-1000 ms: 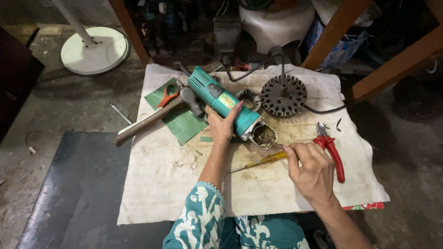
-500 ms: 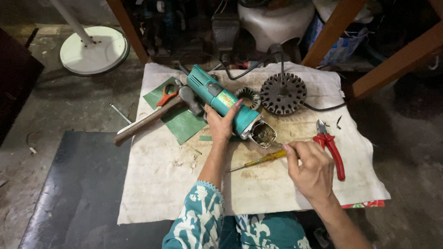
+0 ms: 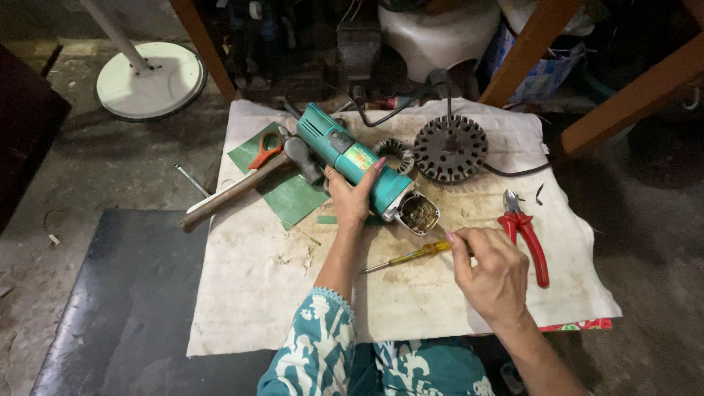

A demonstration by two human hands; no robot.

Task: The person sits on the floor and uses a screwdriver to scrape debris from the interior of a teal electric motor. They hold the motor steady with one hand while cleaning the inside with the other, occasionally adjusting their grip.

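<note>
The left hand [image 3: 350,196] and forearm are bare up to a teal sleeve [image 3: 315,352] printed with white leaf-like shapes and edged with a pale scalloped trim. The right hand [image 3: 493,277] and wrist are bare. The same patterned teal cloth [image 3: 418,370] covers the lap.

Changes observed across the last second are slight. The left hand [image 3: 350,196], gripping the teal angle grinder [image 3: 359,167], is sitting marginally further toward 9 o'clock than before, and the grinder's open end [image 3: 418,214] is lying a little closer to 6 o'clock. The right hand [image 3: 490,273] is drawing in toward 9 o'clock, carrying the yellow-handled screwdriver [image 3: 411,257] with it; the screwdriver's tip is now pointing slightly lower, toward 8 o'clock. The gap between the right hand and the red pliers [image 3: 526,236] is widening slightly.
</note>
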